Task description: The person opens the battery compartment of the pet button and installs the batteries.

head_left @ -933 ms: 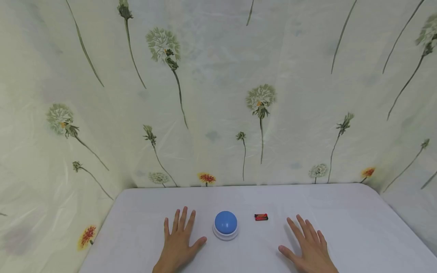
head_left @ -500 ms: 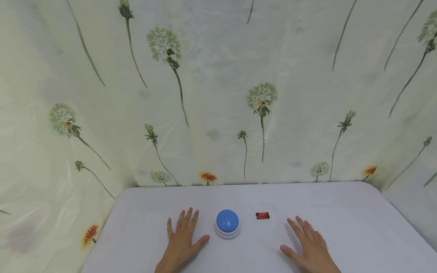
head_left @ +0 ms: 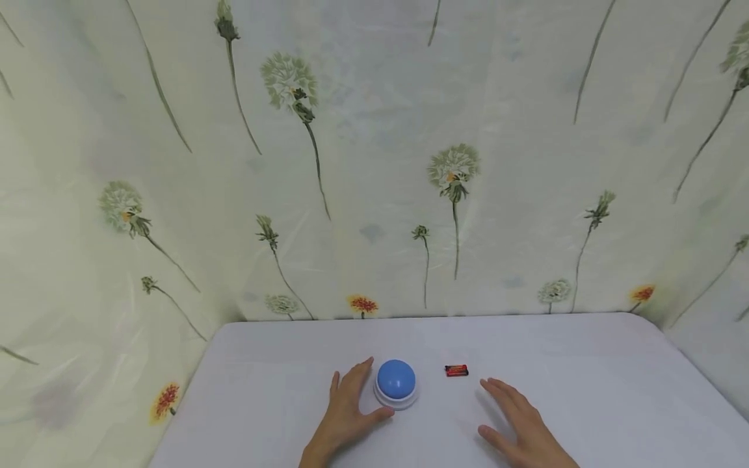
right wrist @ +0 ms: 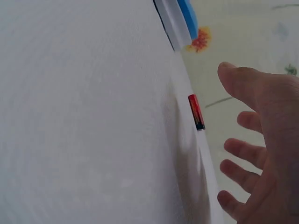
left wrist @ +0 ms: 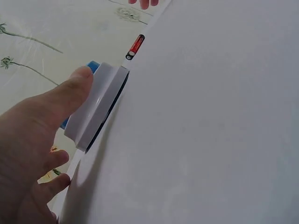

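Note:
A blue dome-topped push button (head_left: 396, 380) on a round white base stands near the middle of the white table. Around its left side is my left hand (head_left: 345, 416), fingers spread beside it and thumb by its front edge. In the left wrist view the thumb (left wrist: 70, 95) overlaps the button's white base (left wrist: 100, 100); whether they touch, I cannot tell. To the right lie small red and black batteries (head_left: 456, 370), seemingly two side by side. My right hand (head_left: 523, 426) hovers right of and nearer than the batteries, holding nothing, its fingers loosely bent and the thumb apart.
The white table (head_left: 585, 364) has rounded far corners. Behind it and at both sides hangs a pale curtain (head_left: 374, 162) printed with dandelions and orange flowers.
My left hand has moved right to the button, its fingers turning from flat and spread to curving beside it. My right hand has rotated slightly, its fingers closer together. The view has shifted slightly.

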The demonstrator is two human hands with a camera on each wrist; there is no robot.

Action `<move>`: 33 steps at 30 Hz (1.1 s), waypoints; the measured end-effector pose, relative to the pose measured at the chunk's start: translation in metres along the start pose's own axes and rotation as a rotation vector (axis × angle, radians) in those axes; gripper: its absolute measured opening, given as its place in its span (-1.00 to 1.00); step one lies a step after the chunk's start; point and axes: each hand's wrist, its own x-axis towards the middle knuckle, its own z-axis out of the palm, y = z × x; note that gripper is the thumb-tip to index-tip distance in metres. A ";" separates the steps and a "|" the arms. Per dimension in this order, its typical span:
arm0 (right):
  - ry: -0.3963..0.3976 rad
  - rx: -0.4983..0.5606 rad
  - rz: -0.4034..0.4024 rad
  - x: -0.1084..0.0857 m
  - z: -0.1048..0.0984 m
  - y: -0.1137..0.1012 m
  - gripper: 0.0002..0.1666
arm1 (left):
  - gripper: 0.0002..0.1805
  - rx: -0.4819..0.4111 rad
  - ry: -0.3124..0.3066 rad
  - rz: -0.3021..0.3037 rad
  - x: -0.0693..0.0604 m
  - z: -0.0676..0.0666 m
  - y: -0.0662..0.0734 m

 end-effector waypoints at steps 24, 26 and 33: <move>-0.027 0.065 -0.072 0.008 0.012 -0.033 -0.35 | -0.04 0.028 0.030 -0.085 0.015 0.019 0.015; -0.061 0.103 -0.024 0.010 0.013 -0.037 -0.37 | -0.04 0.028 0.053 -0.083 0.015 0.020 0.015; -0.091 0.254 -0.065 0.017 0.024 -0.043 -0.39 | -0.04 -0.007 0.090 -0.064 0.014 0.021 0.013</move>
